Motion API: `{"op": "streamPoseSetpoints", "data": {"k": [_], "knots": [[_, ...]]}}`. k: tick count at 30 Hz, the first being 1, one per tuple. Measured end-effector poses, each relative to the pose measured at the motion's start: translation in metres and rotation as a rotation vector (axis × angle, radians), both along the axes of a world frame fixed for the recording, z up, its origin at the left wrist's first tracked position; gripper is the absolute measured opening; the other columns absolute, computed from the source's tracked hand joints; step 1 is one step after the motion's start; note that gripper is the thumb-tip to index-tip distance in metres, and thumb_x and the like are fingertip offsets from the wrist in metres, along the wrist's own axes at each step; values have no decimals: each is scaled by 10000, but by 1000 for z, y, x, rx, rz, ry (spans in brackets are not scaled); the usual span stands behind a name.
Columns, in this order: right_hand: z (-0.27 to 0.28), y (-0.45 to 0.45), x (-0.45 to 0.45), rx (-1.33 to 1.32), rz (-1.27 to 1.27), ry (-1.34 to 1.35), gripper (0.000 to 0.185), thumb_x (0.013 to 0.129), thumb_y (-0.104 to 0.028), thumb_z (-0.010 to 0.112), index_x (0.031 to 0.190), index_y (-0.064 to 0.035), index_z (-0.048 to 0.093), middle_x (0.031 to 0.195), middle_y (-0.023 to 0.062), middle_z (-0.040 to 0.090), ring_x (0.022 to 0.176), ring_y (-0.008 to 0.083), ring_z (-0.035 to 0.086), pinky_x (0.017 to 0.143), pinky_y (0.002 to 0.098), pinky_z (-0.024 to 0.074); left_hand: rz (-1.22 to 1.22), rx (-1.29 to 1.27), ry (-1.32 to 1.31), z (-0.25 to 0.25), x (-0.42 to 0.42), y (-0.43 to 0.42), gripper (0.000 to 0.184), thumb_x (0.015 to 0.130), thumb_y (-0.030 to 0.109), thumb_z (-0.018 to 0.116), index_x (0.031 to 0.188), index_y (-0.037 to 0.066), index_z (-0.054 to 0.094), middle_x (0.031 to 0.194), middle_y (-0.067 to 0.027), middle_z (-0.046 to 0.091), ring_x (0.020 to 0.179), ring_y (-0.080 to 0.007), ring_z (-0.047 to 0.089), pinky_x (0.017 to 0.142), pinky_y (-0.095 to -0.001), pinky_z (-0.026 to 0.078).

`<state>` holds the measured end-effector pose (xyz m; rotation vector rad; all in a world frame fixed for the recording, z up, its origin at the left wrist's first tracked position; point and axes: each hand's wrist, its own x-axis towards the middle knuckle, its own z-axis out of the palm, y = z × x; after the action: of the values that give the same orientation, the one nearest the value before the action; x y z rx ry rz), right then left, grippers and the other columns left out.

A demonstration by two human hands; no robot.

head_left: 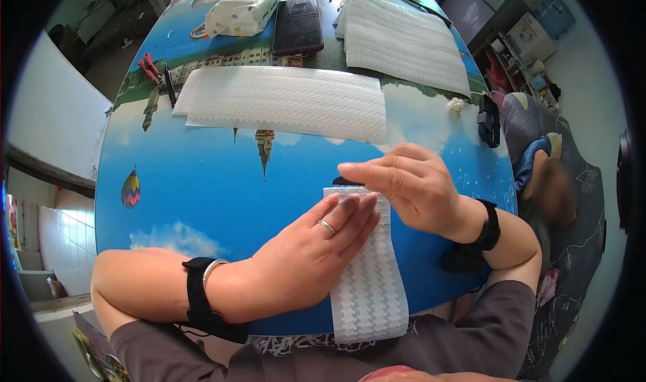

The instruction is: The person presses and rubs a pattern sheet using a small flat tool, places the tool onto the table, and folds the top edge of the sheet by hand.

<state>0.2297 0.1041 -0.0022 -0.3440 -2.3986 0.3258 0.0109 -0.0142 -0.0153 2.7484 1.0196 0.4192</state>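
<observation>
A long white strip [370,294] with rows of small raised marks runs from the tabletop over the near edge to my lap. My left hand [303,261], wearing a ring, lies on the strip's upper part, its fingers stretched out and side by side. Just above the strip's far end, my right hand [417,187] has its fingers curled together; what they hold, if anything, is hidden. A small black object [346,181] shows under its index finger at the strip's end. I cannot tell whether the right hand grips it.
White sheets [289,103] lie across the table [202,180], with a bigger stack [404,42] at the back right. Beyond are a phone [298,25] and a wipes pack [243,9]. Red-handled pliers [151,69] lie left; a white clump [455,106] and black device [489,121] sit right.
</observation>
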Motion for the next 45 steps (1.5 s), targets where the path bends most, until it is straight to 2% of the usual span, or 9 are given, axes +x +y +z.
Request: {"op": "streamPoseSetpoints", "data": {"k": [3, 7, 10, 16, 28, 31, 40, 43, 45], "knots": [[2, 2, -3, 54, 75, -71, 570, 874, -40, 747, 1421, -201, 729, 1021, -19, 804, 797, 149, 673, 719, 304, 559, -1, 21, -3, 1, 0, 0, 702, 916, 143, 534, 1569, -100, 449, 1623, -264, 449, 1514, -387, 421, 1284, -538, 324], [3, 1, 1, 67, -67, -57, 554, 879, -41, 738, 1405, -215, 738, 1021, -26, 803, 818, 143, 683, 724, 307, 562, -11, 6, -15, 3, 0, 2, 649, 936, 124, 515, 1531, -133, 474, 1605, -312, 443, 1520, -424, 413, 1276, -532, 331], [6, -1, -1, 48, 33, -69, 566, 873, -33, 735, 1409, -214, 737, 1032, -18, 807, 815, 147, 681, 730, 310, 567, -14, 23, -17, -2, 0, 0, 651, 934, 129, 516, 1529, -133, 478, 1605, -306, 447, 1515, -422, 420, 1274, -531, 334], [4, 3, 2, 9, -80, -85, 586, 872, -23, 731, 1418, -235, 731, 1044, -30, 805, 851, 146, 703, 736, 311, 572, 0, 24, -23, 1, 1, 0, 678, 917, 134, 528, 1550, -104, 476, 1599, -265, 474, 1529, -390, 408, 1301, -538, 314], [6, -3, 0, 61, -5, -83, 577, 869, -66, 736, 1412, -260, 737, 1059, -67, 801, 843, 134, 679, 766, 302, 557, 1, -35, -42, -2, 1, -1, 655, 924, 123, 534, 1532, -116, 492, 1599, -286, 466, 1570, -398, 360, 1326, -544, 270], [12, -3, 0, 19, 39, -147, 458, 870, -23, 729, 1310, -138, 780, 1120, 2, 819, 837, 167, 702, 743, 319, 548, -1, -18, -65, -2, 2, 1, 645, 926, 122, 530, 1522, -125, 501, 1591, -297, 471, 1584, -407, 342, 1328, -550, 261], [8, -4, -2, 25, 39, -133, 440, 874, -10, 728, 1289, -143, 789, 1122, 7, 819, 822, 169, 691, 745, 314, 553, -10, 21, -51, 1, 2, 1, 653, 918, 122, 526, 1520, -130, 501, 1588, -312, 469, 1569, -417, 363, 1323, -559, 261], [-1, -3, 3, -209, -74, -70, 425, 878, -8, 729, 1278, -137, 792, 1137, 8, 821, 804, 166, 683, 747, 312, 547, -4, -45, -42, 4, 2, -1, 665, 911, 118, 528, 1527, -129, 493, 1596, -305, 461, 1567, -412, 362, 1324, -560, 257], [-1, -2, 1, -119, -66, -23, 477, 891, -35, 736, 1334, -207, 777, 1079, -16, 816, 791, 148, 657, 732, 306, 554, -1, -41, -43, 1, 2, -1, 681, 907, 118, 528, 1543, -121, 477, 1609, -295, 450, 1563, -402, 366, 1319, -555, 263]]}}
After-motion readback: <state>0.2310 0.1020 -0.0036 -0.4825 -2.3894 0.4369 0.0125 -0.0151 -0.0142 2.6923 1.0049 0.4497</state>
